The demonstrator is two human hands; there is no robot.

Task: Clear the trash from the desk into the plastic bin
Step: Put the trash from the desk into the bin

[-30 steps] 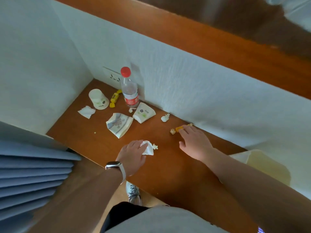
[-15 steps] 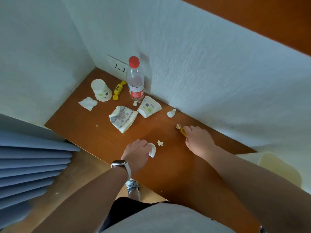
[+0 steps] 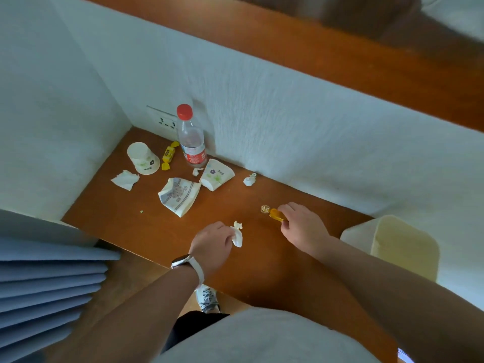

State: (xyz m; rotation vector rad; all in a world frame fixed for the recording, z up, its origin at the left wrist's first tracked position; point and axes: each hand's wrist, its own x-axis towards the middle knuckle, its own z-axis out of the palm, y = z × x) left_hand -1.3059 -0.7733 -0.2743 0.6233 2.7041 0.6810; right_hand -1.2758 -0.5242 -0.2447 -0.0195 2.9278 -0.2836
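My left hand [image 3: 213, 241] grips a crumpled white tissue [image 3: 237, 238] near the front of the brown desk [image 3: 125, 205]. A small white scrap [image 3: 237, 225] sits just above that tissue. My right hand [image 3: 301, 226] pinches an orange candy wrapper [image 3: 273, 213] off the desk. The cream plastic bin [image 3: 403, 244] stands at the desk's right end, beside my right forearm. Farther back lie a clear bottle with a red cap [image 3: 191, 138], an upturned paper cup [image 3: 142, 158], a yellow candy [image 3: 168, 154], a flattened cup [image 3: 216, 174], a patterned paper wrapper [image 3: 179, 195] and two tissue pieces [image 3: 125, 179] [image 3: 249, 179].
White partition walls [image 3: 288, 121] close the desk at the back and left, with a power socket [image 3: 165, 121] in the corner. A blue slatted surface [image 3: 47, 279] stands at lower left. My shoe [image 3: 208, 299] shows below the desk's front edge.
My right hand closed on the orange wrapper and lifted its end. My left hand gathered the white tissue into its fingers. The camera view shifted slightly.
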